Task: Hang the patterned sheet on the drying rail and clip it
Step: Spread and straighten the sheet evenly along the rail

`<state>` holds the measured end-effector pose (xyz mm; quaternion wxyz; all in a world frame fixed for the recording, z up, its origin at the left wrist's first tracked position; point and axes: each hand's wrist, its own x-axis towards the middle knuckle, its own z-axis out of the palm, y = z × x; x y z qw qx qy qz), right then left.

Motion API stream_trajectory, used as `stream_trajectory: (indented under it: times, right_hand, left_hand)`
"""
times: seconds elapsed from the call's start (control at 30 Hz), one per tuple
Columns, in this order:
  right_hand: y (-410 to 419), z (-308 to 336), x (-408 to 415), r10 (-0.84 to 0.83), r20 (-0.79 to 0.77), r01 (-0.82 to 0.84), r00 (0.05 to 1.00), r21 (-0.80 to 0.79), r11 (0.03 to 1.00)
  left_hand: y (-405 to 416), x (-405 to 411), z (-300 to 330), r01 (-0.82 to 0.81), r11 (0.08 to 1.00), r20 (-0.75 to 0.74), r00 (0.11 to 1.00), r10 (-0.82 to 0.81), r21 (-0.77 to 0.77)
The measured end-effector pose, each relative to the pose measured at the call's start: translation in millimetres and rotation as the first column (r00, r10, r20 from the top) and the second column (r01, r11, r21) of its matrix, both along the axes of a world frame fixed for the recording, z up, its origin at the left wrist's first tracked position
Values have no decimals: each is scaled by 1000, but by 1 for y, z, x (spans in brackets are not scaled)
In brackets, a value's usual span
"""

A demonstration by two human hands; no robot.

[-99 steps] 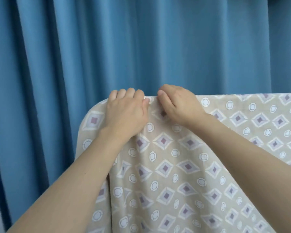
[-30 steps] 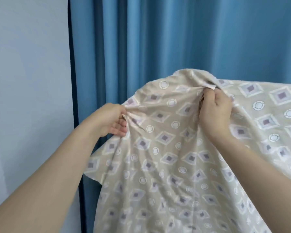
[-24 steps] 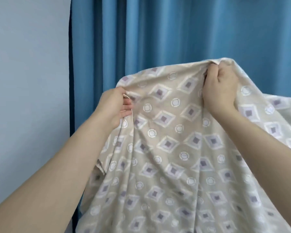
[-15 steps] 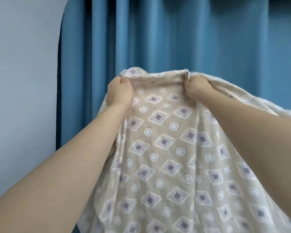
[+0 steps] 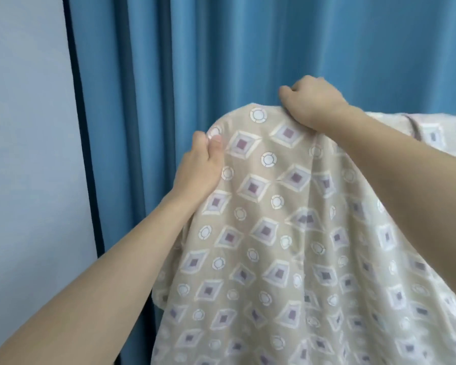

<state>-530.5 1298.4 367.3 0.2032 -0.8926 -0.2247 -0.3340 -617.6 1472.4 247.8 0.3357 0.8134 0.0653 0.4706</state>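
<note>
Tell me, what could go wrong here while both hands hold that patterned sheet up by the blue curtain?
1. The patterned sheet seems held up only by the left hand pinching its edge and the right hand gripping its top; no clip shows, so letting go might let it slide.
2. The rail is hidden under the cloth, so it may hang unevenly.
3. It bunches behind the right arm, so creases may stay.
</note>
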Motion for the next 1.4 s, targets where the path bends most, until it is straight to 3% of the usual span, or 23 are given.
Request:
stream_trajectory:
  times: [0.13, 0.23, 0.3, 0.43, 0.57, 0.67, 0.8, 0.97, 1.03, 1.13, 1.23, 1.27, 1.33, 1.4]
  right_hand:
    - [24, -80, -10, 31, 510, -33, 859, -6, 999]
    - [33, -122, -11, 93, 571, -107, 816, -9, 994]
    - [37, -141, -15, 134, 538, -149, 832, -16, 989]
    - [44, -185, -26, 214, 318, -253, 923, 84, 964]
    - [42, -239, -50, 315, 208, -359, 926, 226, 906]
    - [45, -274, -67, 313, 100, -326, 944, 164, 931]
    - [49, -301, -77, 222, -24, -223, 975, -45, 974]
    - [42, -331, -80, 311, -139, -316, 940, -13, 949]
    - [37, -343, -80, 317, -161, -321, 935, 4, 947]
    - [29, -354, -79, 266, -233, -279, 936, -24, 960]
    - [21, -358, -79, 210, -300, -245, 930, -83, 966]
    - [19, -360, -80, 203, -319, -248, 926, -109, 963]
    - [17, -363, -82, 210, -353, -272, 912, -137, 952]
    - [17, -367, -86, 243, -364, -308, 899, -132, 942]
  left_hand:
    - [8, -6, -50, 73, 992, -31, 997, -76, -102]
    - [10, -16, -75, 123, 978, -36, 991, -131, -170]
    - [11, -22, -90, 136, 975, -90, 984, -154, -177]
    - [15, -31, -130, 88, 981, -193, 974, -121, -171]
    - [20, -39, -200, -276, 960, -111, 954, 280, 53]
    - [12, -52, -242, -415, 907, 30, 910, 414, 69]
    - [10, -63, -284, -416, 892, -158, 883, 443, 177]
    - [36, -80, -298, -245, 934, -200, 933, 300, 261]
    - [52, -90, -299, -247, 922, -163, 938, 305, 299]
    - [59, -105, -295, -281, 945, -36, 956, 291, 170]
    - [51, -114, -268, -306, 924, 195, 916, 352, -228]
    - [49, -117, -259, -313, 904, 246, 888, 388, -292]
    - [48, -124, -250, -329, 906, 280, 873, 399, -266]
    - [43, -130, -257, -285, 938, 197, 926, 323, -197]
